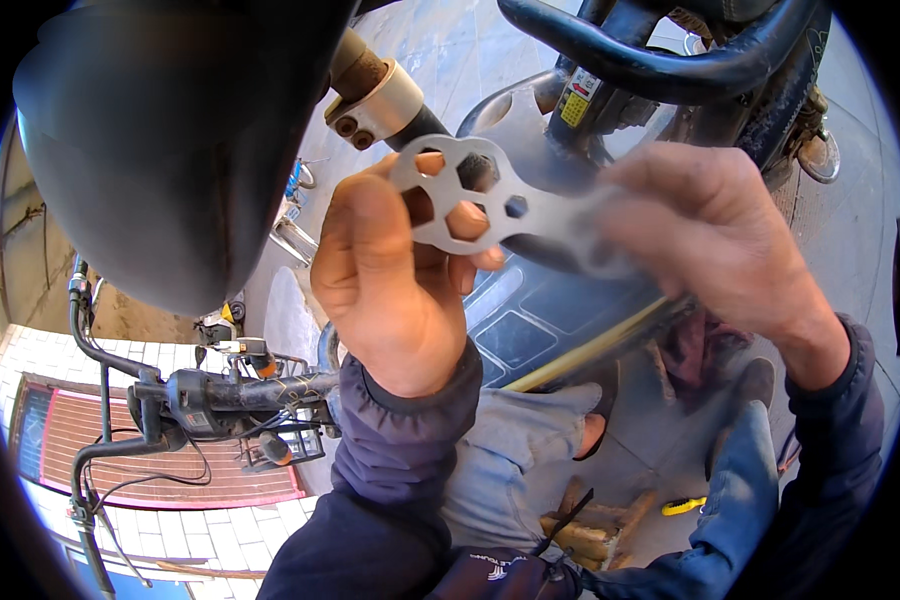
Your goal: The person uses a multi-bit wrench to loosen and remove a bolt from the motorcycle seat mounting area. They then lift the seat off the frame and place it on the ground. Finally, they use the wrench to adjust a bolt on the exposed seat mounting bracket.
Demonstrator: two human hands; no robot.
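My left hand (390, 280) grips a flat silver multi-hole wrench (470, 190) by its wide end, pierced with several hexagonal openings, with fingers curled behind it. My right hand (710, 240), blurred by motion, is closed on the narrower end at the right. Just behind the wrench is a post (365, 70) with a silver two-bolt clamp (382, 105). A large dark rounded part (160, 170) fills the upper left. Below my hands lies the vehicle's footboard (520, 325) with a yellowish edge.
A black tubular frame (650, 60) spans the upper right. At lower left is another bike's handlebar (210, 405) with cables. Legs in jeans (510, 440) show below the footboard, beside a small wooden stool (595, 525). A yellow-handled tool (682, 506) lies on the paved ground.
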